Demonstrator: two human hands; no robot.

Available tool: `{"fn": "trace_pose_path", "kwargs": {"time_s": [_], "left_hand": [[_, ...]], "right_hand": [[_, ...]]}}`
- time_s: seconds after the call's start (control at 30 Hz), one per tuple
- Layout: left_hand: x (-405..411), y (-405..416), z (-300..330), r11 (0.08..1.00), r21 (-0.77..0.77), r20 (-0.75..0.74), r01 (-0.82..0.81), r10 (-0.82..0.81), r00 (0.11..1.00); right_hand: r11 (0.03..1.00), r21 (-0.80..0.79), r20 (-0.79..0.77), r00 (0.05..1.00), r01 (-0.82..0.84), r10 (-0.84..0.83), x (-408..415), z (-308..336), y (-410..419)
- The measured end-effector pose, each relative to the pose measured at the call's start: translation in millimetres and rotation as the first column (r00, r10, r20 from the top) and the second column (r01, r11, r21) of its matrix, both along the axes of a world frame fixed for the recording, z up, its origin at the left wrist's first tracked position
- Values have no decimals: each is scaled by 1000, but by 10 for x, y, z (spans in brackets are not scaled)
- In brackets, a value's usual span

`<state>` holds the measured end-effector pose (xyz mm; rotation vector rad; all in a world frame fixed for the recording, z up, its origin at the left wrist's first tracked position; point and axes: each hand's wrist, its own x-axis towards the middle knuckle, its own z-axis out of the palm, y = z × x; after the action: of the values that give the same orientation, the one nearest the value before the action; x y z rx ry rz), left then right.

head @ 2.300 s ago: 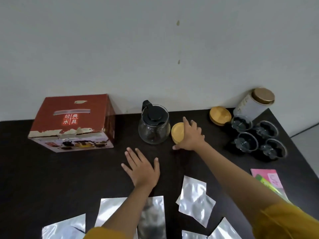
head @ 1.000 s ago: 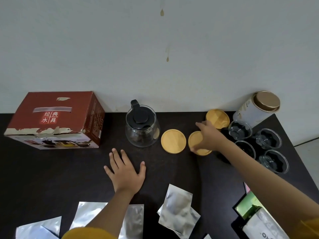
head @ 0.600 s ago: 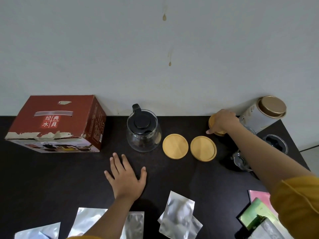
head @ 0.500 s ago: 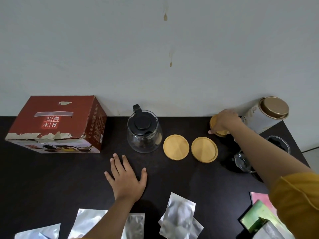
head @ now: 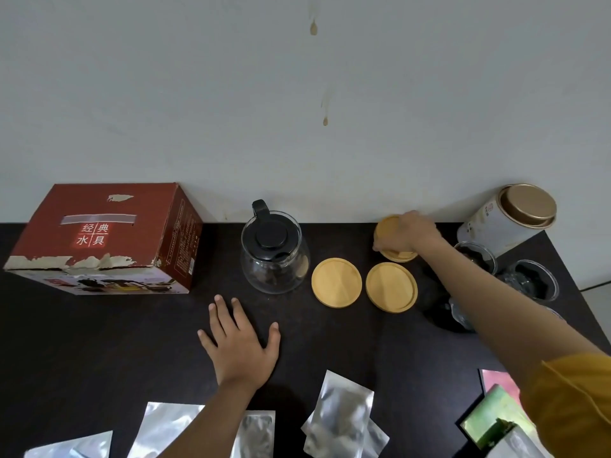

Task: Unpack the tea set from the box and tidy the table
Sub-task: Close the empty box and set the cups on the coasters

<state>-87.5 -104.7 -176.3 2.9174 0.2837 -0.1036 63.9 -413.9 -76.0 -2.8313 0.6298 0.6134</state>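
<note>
My right hand curls over a round bamboo lid at the far right of the dark surface, gripping its edge; the lid looks slightly tilted. Two more bamboo lids lie flat side by side just nearer, right of the upright glass teapot. My left hand rests flat, fingers spread. The red box at far left reads "经典水具".

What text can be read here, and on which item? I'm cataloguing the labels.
"经典水具": top of the red cardboard box.
Fine print on the box's side: too small to read.
Red mark on the white cylindrical tin with gold lid: blurred, unreadable.
</note>
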Motion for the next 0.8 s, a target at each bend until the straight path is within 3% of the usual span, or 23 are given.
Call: {"fn": "trace_pose_path", "kwargs": {"time_s": [0.23, 0.43, 0.6, 0.8], "left_hand": [[-10, -3, 2, 1000, -5, 6, -3, 3, 1000], [-6, 4, -3, 1000, -12, 11, -4, 4, 1000], [-5, 6, 3, 1000, -10, 6, -4, 4, 1000], [-1, 12, 4, 1000, -6, -3, 1, -1, 1000]], "right_hand": [[974, 219, 160, 982, 59, -95, 23, -82, 696], [938, 296, 232, 939, 179, -252, -4, -214, 1085], [964, 247, 207, 966, 99, -152, -16, -277, 1197], [962, 258, 214, 966, 84, -142, -40, -268, 1118]]}}
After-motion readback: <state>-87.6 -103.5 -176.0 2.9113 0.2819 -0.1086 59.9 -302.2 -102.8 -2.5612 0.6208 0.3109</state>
